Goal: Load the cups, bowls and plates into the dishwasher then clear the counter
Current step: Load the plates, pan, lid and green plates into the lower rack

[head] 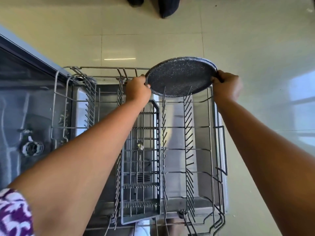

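Note:
A dark speckled round plate [180,76] is held tilted over the far end of the pulled-out lower dishwasher rack [211,126]. Its lower edge sits among the tips of the rack's upright tines. My left hand [138,89] grips the plate's left rim, and my right hand [226,86] grips its right rim. A second rim shows just behind the plate's top right edge; I cannot tell what it belongs to.
A grey cutlery basket [157,133] stands in the rack's middle with a spoon [140,147] in it. The open dishwasher tub [25,116] lies to the left. Beige floor tiles [255,40] surround the rack, and dark shoes [167,7] rest at the top.

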